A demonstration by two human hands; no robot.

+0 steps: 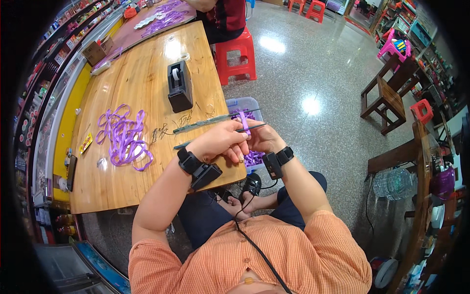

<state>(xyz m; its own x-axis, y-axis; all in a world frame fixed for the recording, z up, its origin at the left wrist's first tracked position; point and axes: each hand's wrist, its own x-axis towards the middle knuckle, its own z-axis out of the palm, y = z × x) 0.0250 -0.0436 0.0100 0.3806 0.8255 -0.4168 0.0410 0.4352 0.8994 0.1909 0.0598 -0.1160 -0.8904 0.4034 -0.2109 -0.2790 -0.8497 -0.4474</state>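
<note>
Close together over the table's right edge, my left hand and my right hand pinch a short piece of purple ribbon with curled fingers. The ribbon crosses two thin dark strips; the farther greenish strip lies over the table edge, and the nearer dark strip passes under my left hand. Their exact kind does not show. Below my hands stands a pale plastic bin with many purple ribbon pieces. My fingertips partly hide each other.
On the wooden table lie a loose heap of purple ribbon, a black tape dispenser and a small yellow packet. Beyond, a person sits on a red stool. A wooden chair stands to the right.
</note>
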